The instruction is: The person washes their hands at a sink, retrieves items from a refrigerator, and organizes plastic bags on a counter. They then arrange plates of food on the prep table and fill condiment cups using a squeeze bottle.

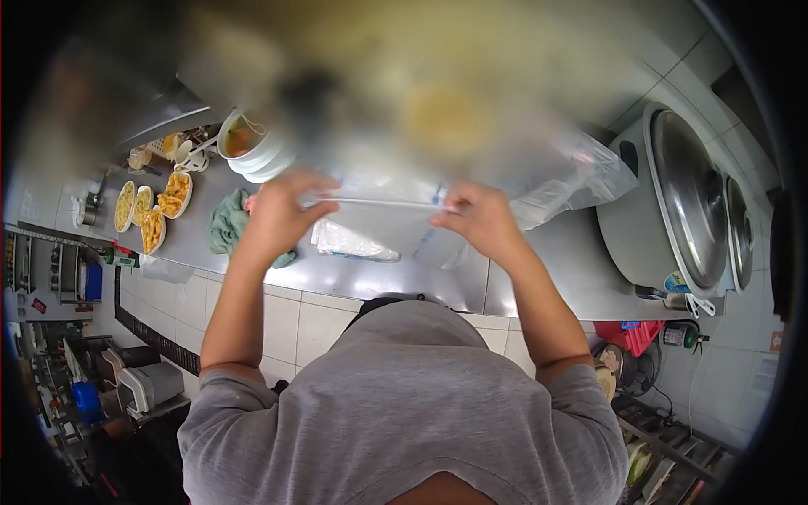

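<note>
A clear plastic bag (379, 202) is stretched above the steel counter, its edge pulled into a taut line between my two hands. At the left end, my left hand (286, 210) pinches that edge between thumb and fingers. My right hand (480, 217) grips the other end in the same way. Beneath the stretched edge lies a folded stack of clear plastic (355, 241). A crumpled green cloth (227, 223) sits beside my left forearm, partly hidden by it. More loose clear plastic (581, 172) spreads to the right of my right hand.
White bowls of yellow and orange food (153, 229) stand at the counter's left. Stacked white containers (252, 151) rise behind my left hand. A large lidded pot (656, 202) occupies the right end of the steel counter (539, 269). Something blurred close to the camera covers the top.
</note>
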`<action>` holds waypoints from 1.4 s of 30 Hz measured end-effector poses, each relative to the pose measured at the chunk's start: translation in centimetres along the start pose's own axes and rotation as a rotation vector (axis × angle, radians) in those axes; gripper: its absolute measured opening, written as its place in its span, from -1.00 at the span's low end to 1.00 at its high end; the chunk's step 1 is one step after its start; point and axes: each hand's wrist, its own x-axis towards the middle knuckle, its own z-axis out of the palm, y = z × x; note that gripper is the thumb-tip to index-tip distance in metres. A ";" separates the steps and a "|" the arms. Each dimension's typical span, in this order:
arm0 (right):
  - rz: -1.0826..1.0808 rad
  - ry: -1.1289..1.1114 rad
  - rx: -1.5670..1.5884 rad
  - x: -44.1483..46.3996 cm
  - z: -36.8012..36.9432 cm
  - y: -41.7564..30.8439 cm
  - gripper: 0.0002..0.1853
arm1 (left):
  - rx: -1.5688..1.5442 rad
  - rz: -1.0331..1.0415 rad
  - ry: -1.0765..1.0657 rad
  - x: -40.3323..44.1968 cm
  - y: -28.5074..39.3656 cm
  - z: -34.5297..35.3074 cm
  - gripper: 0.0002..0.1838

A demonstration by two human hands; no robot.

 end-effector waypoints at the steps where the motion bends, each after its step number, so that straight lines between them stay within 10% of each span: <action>1: 0.007 -0.034 0.103 -1.1 -0.7 -1.0 -0.76 | -0.135 0.007 -0.004 -0.7 -0.6 -1.4 -0.72; 5: -0.232 -0.114 0.141 -5.5 -3.9 -5.2 -0.77 | -0.811 0.106 0.065 -2.2 2.9 -3.1 -0.70; 8: -0.737 0.268 0.184 -6.0 -6.2 -7.2 -0.77 | -0.759 -0.075 -0.096 -1.2 5.0 -3.6 -0.73; 11: -0.788 0.312 0.529 -7.3 -8.4 -4.3 -0.75 | -0.517 0.011 -0.373 1.9 5.6 -0.6 -0.82; 12: -0.787 0.328 0.517 -8.2 -8.9 -3.6 -0.75 | -0.498 0.021 -0.556 3.1 5.8 0.8 -0.87; 14: -0.096 0.029 1.257 -10.3 -9.7 -2.0 -0.71 | -0.952 0.038 -0.385 5.7 5.5 4.6 -0.87; 19: -0.208 0.198 1.212 -8.2 -13.2 1.5 -0.76 | -1.800 -0.181 -0.392 14.1 8.0 7.0 -0.80; 21: 0.265 1.038 1.042 -5.3 -13.6 0.8 -0.80 | -1.411 -0.415 -0.377 17.4 5.8 11.2 -0.77; 24: 0.354 0.514 0.016 -4.6 -13.2 16.1 -0.81 | -0.508 -0.015 -0.100 18.1 -3.7 26.0 -0.68; 25: 0.402 0.839 0.244 -3.6 -8.3 27.2 -0.81 | -0.229 -0.003 0.113 16.1 -5.4 30.2 -0.63; 27: 0.643 0.789 -0.287 -3.0 -3.6 27.9 -0.79 | 0.000 -0.355 -0.190 13.8 -4.1 31.3 -0.63; 30: 0.664 0.894 -0.083 -3.3 -2.9 29.1 -0.74 | -0.081 -0.447 -0.073 13.5 -2.3 31.1 -0.56; 32: 0.601 0.850 0.745 -5.4 -4.6 28.8 -0.70 | 0.094 -0.152 0.072 14.2 -8.6 32.3 -0.69; 34: 0.543 1.015 0.899 -8.1 -6.3 23.4 -0.72 | 0.127 -0.007 0.214 13.2 -9.9 26.0 -0.75; 36: 0.603 1.141 0.768 -11.7 -5.9 24.9 -0.80 | 0.547 0.010 0.163 9.7 -11.8 20.2 -0.77; 42: 0.265 0.742 0.392 -9.6 4.3 15.5 -0.94 | 0.448 0.133 0.197 3.1 -11.9 14.0 -0.83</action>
